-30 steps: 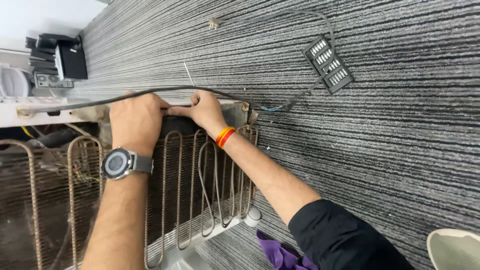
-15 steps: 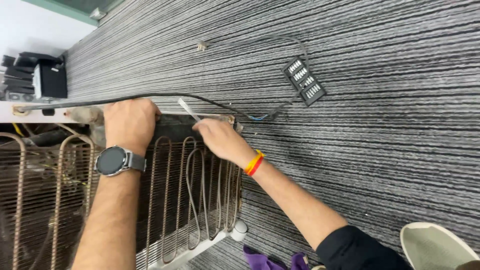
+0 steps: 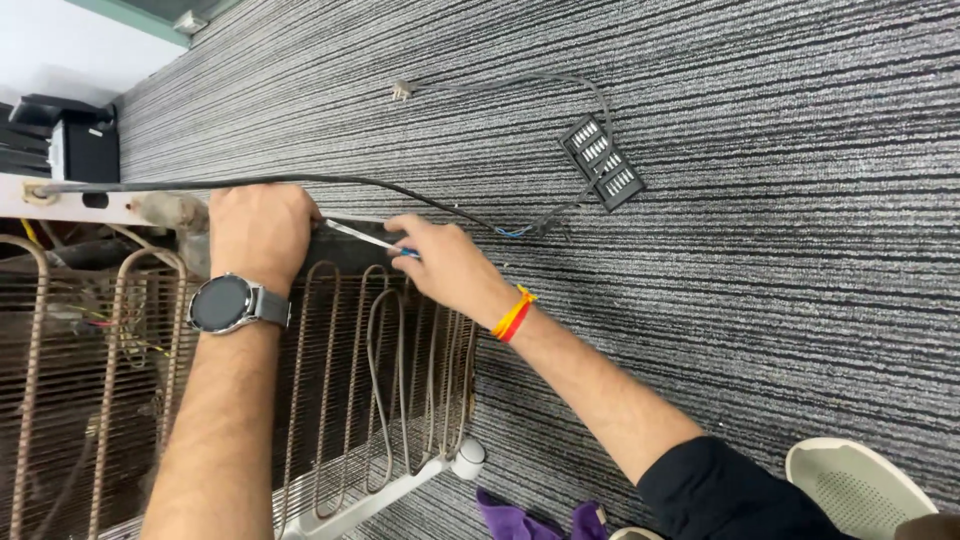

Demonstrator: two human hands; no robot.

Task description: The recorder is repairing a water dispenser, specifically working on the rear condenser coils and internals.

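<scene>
My left hand [image 3: 262, 233], with a round watch on its wrist, presses on the top edge of a dusty wire condenser grille [image 3: 345, 400] at the back of a white appliance lying on striped grey carpet. My right hand [image 3: 447, 265], with an orange and red band on the wrist, holds a thin metal tool with a blue handle, like a small screwdriver [image 3: 365, 237]. Its tip points left toward my left hand at the grille's top edge. A black cable [image 3: 300, 181] runs just above both hands.
A black case of driver bits [image 3: 602, 162] lies open on the carpet at upper right, beside a grey cord with a plug [image 3: 403, 90]. A black box [image 3: 82, 150] stands at far left. Purple cloth [image 3: 515, 520] and a pale shoe [image 3: 860, 490] are at the bottom.
My right hand has drawn back from the appliance's top edge and now holds the thin tool angled toward my left hand. The view has shifted slightly; my left hand stays in place.
</scene>
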